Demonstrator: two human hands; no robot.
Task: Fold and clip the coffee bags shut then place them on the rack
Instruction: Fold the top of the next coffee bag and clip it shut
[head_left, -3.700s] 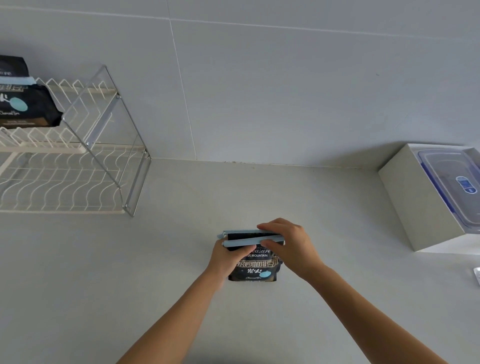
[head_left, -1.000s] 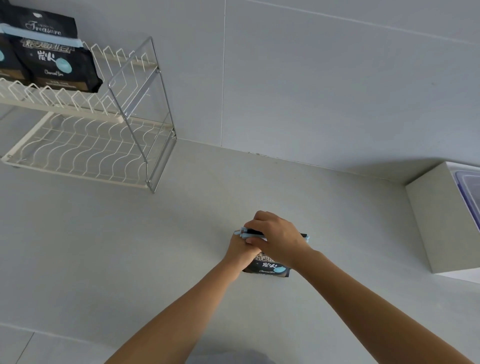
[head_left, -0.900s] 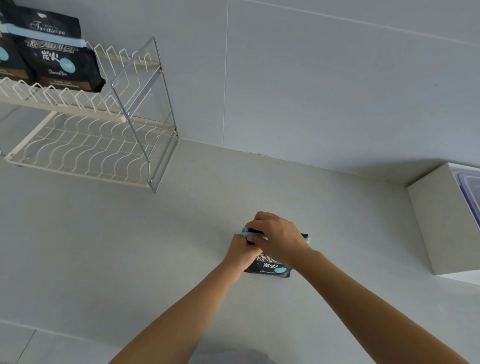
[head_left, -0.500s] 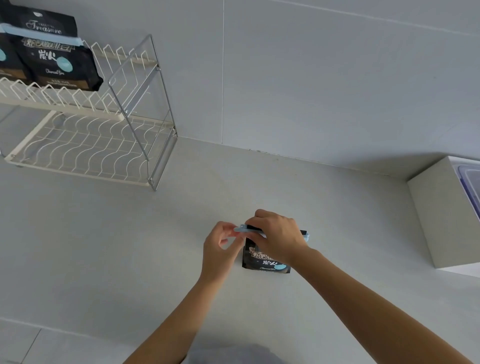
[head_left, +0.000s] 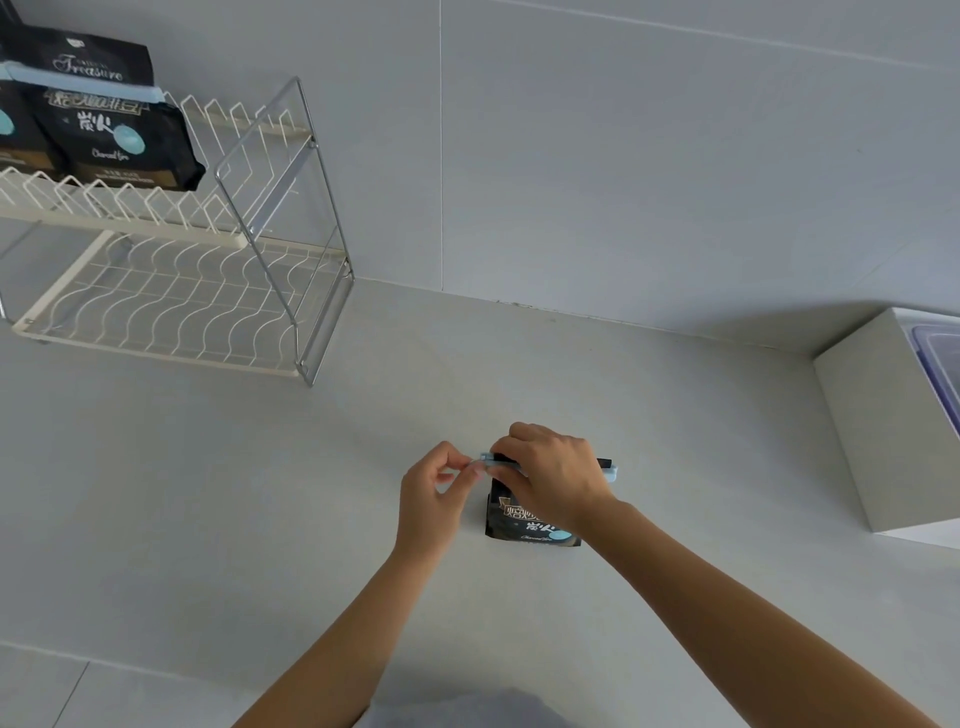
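Observation:
A small black coffee bag (head_left: 524, 526) stands upright on the white counter, its top folded under a light blue clip (head_left: 609, 472). My right hand (head_left: 551, 477) lies over the bag's top and grips the bag and the clip's middle. My left hand (head_left: 435, 493) is just left of the bag, thumb and forefinger pinching the clip's left tip. At the far left stands the two-tier wire rack (head_left: 171, 291); on its upper tier sit two clipped black coffee bags (head_left: 111, 130), one cut off by the frame edge.
A white box (head_left: 883, 431) with a clear blue-rimmed lidded container (head_left: 943, 364) on it stands at the right edge. The tiled wall runs behind the counter. The rack's lower tier holds nothing.
My left hand came off the bag's left side, moved out to the left and now pinches the clip's end. The right hand stayed on the bag's top.

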